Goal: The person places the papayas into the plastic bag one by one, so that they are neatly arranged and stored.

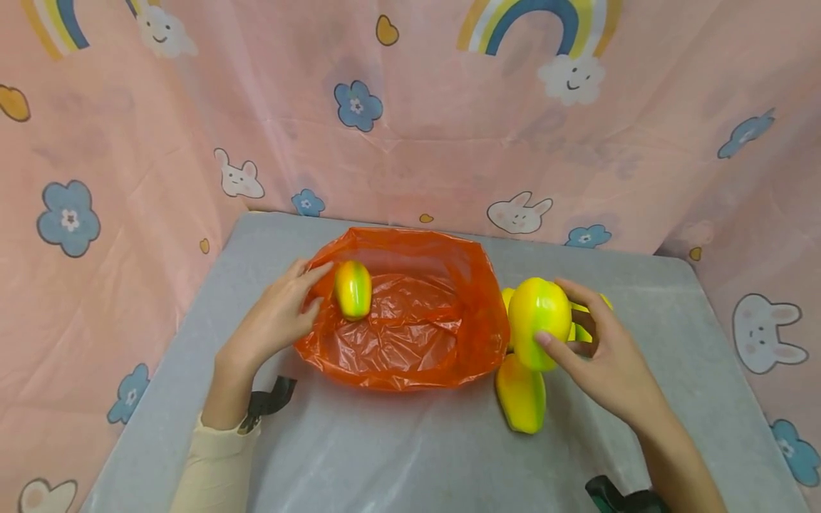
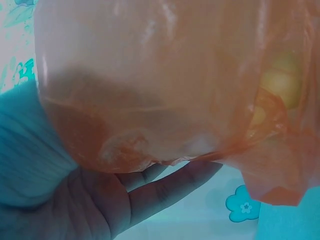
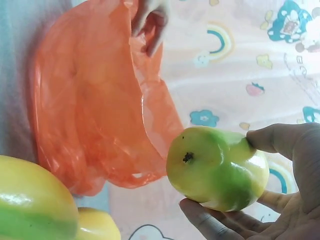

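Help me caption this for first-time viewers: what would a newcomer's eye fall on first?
The open orange-red plastic bag on the grey table stands out, with one small yellow-green fruit inside. Next comes the large glossy fruit held in the right hand, just right of the bag. Behind, a pink cloth shows rainbows, bunnies and blue flowers.

The bag (image 1: 410,377) sits on the table (image 1: 398,456), one fruit (image 1: 353,291) inside at left, other fruits (image 1: 521,399) to its right.
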Action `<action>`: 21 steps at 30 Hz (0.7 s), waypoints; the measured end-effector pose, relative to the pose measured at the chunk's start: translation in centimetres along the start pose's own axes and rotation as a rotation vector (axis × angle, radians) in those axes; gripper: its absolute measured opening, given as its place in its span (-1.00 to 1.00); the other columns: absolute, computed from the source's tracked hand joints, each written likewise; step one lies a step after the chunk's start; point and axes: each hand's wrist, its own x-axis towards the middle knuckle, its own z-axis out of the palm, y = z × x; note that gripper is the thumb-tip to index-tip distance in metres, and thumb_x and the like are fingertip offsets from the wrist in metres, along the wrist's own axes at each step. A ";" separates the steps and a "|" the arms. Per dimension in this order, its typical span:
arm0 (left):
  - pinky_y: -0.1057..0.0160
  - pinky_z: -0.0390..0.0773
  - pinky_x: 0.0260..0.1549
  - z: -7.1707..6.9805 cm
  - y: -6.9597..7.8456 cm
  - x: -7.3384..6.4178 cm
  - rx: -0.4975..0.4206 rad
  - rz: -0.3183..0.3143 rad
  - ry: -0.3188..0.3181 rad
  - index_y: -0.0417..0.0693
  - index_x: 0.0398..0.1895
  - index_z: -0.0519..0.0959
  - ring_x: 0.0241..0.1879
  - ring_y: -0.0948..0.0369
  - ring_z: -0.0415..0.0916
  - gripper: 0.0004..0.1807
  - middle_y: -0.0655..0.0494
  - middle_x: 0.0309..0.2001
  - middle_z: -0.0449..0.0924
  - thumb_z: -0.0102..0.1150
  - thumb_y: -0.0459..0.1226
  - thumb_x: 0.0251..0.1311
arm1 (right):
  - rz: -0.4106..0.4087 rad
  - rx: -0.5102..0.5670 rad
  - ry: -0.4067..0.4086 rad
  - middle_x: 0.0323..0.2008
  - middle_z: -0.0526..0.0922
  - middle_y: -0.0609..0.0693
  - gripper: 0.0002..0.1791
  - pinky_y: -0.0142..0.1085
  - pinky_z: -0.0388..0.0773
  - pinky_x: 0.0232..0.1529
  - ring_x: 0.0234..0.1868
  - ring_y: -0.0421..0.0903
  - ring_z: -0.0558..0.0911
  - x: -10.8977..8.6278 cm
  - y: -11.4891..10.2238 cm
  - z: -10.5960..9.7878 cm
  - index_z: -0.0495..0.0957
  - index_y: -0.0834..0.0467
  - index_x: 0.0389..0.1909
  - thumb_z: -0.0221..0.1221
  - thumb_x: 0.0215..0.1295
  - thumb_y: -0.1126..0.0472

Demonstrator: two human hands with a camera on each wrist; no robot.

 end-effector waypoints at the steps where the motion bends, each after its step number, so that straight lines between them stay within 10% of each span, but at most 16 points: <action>1: 0.09 0.61 -0.11 0.0 0.0 0.0 -0.003 -0.003 -0.002 -0.20 0.57 0.36 -0.07 -0.02 0.47 -0.30 -0.18 0.32 0.46 0.19 -0.47 0.33 | -0.004 0.002 -0.004 0.46 0.40 0.12 -0.17 -0.61 0.61 -0.07 0.29 0.11 0.60 0.1 -0.1 0.0 0.22 -0.01 0.61 0.37 0.40 0.11; 21: 0.11 0.62 -0.13 0.1 0.2 0.2 -0.018 -0.008 -0.014 -0.17 0.58 0.35 -0.08 0.00 0.49 -0.28 -0.17 0.37 0.44 0.19 -0.48 0.32 | -0.101 0.053 -0.071 0.47 0.44 0.17 -0.17 -0.54 0.68 -0.12 0.31 0.28 0.63 2.9 -2.0 0.0 0.21 -0.04 0.62 0.35 0.41 0.20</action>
